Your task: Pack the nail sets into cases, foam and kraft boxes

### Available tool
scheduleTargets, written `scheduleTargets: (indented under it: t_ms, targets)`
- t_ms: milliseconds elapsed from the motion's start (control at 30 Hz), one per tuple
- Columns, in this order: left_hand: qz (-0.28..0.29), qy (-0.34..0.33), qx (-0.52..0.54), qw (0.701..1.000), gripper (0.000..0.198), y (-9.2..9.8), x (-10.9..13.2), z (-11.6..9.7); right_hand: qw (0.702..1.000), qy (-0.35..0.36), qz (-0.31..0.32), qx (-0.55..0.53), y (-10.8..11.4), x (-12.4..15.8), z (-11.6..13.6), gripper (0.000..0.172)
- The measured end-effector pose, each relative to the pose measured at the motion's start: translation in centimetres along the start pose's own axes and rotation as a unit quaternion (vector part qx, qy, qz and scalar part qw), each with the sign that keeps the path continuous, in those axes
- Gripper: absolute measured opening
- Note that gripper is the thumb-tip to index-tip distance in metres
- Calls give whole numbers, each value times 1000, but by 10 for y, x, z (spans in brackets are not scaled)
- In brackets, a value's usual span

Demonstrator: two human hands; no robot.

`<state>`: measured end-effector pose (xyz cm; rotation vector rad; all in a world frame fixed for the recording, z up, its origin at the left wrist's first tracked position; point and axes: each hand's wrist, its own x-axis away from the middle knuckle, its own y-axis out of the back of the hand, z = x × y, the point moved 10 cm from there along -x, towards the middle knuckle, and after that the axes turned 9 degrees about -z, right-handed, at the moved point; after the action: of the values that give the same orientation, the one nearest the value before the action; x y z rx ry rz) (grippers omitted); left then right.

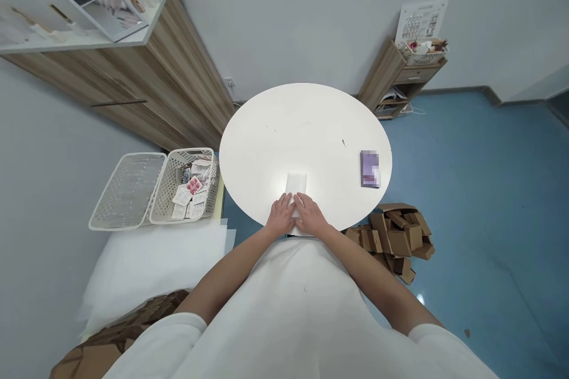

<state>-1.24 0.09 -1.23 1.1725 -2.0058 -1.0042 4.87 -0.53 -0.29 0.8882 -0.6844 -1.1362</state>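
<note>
A narrow whitish translucent sheet or sleeve (pixel 297 182) lies flat on the round white table (pixel 306 124), close to its near edge. My left hand (pixel 280 215) rests on the left side of the sheet, and my right hand (pixel 310 214) on its right side. The hands are close together, palms down, with fingers stretched out over the sheet. Its near part is partly hidden under the fingers. A purple box (pixel 370 169), blurred in the picture, lies near the table's right edge, apart from both hands.
White baskets (pixel 159 213) stand left of the table, one holding packets and cards. White foam sheets (pixel 155 260) lie below them. Cardboard boxes (pixel 400 243) are piled on the blue floor at right. Wooden cabinets (pixel 178 59) (pixel 376 77) stand behind.
</note>
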Motion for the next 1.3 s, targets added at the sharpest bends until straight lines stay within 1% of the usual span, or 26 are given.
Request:
scheduleTargets:
  t_ms: [33, 67, 133, 200, 267, 333, 400, 500, 567, 633, 700, 767, 800, 833, 900, 1000, 1067, 1133, 1167, 1233, 1300]
  targets:
    - [-3, 11, 10, 1000, 62, -1, 1, 3, 999, 18, 21, 18, -4, -1, 3, 74]
    - [-5, 21, 20, 1000, 64, -1, 2, 7, 998, 22, 43, 36, -9, -1, 3, 78]
    - [-3, 34, 40, 999, 69, -4, 5, 14, 994, 1, 78, 78, -21, -2, -4, 86]
    - [5, 31, 63, 998, 72, -6, 8, 17, 988, -16, 94, 120, -30, -3, -10, 89]
    - [-4, 22, 95, 995, 74, -4, 11, 17, 984, -13, 90, 151, -37, -2, -12, 86]
    - [-31, 25, 130, 991, 73, 4, 12, 18, 983, -5, 77, 170, -41, -2, -13, 79]
    - [-51, 42, 154, 986, 67, 10, 12, 22, 982, 0, 65, 177, -44, -1, -14, 74]
    - [-56, 74, 183, 979, 51, 13, 8, 27, 984, 5, 56, 167, -45, -3, -13, 69]
    - [-58, 82, 200, 975, 46, 14, 2, 29, 986, 18, 55, 155, -44, -5, -11, 66]
    - [-62, 69, 211, 973, 49, 17, -2, 27, 987, 36, 65, 145, -42, -6, -7, 64]
    - [-63, 36, 214, 974, 60, 21, -3, 24, 987, 49, 80, 134, -39, -5, -6, 63]
    - [-49, -7, 218, 975, 72, 22, -1, 17, 987, 52, 95, 118, -35, -1, -7, 64]
    - [-38, -24, 215, 976, 73, 22, 0, 15, 988, 52, 102, 108, -32, 3, -7, 65]
    - [-31, -35, 210, 977, 70, 21, 0, 13, 988, 52, 106, 95, -28, 6, -8, 65]
    - [-35, -35, 200, 979, 53, 21, 0, 12, 991, 49, 113, 60, -20, 11, -9, 63]
    - [-51, -20, 211, 976, 31, 22, -6, 12, 992, 45, 116, 17, -7, 7, -10, 53]
    - [-43, -9, 239, 970, 22, 20, -11, 11, 993, 38, 114, -3, 1, -2, -11, 38]
    - [-34, 24, 273, 961, 13, 18, -15, 15, 993, 5, 111, -32, 7, -12, -18, 23]
    - [-32, 52, 289, 955, 12, 17, -16, 20, 993, -17, 109, -47, 9, -16, -23, 20]
    - [-36, 117, 311, 943, 17, 13, -16, 32, 991, -62, 104, -61, 10, -21, -34, 25]
    - [-42, 161, 301, 939, 23, 7, -14, 40, 989, -94, 95, -56, 10, -22, -46, 30]
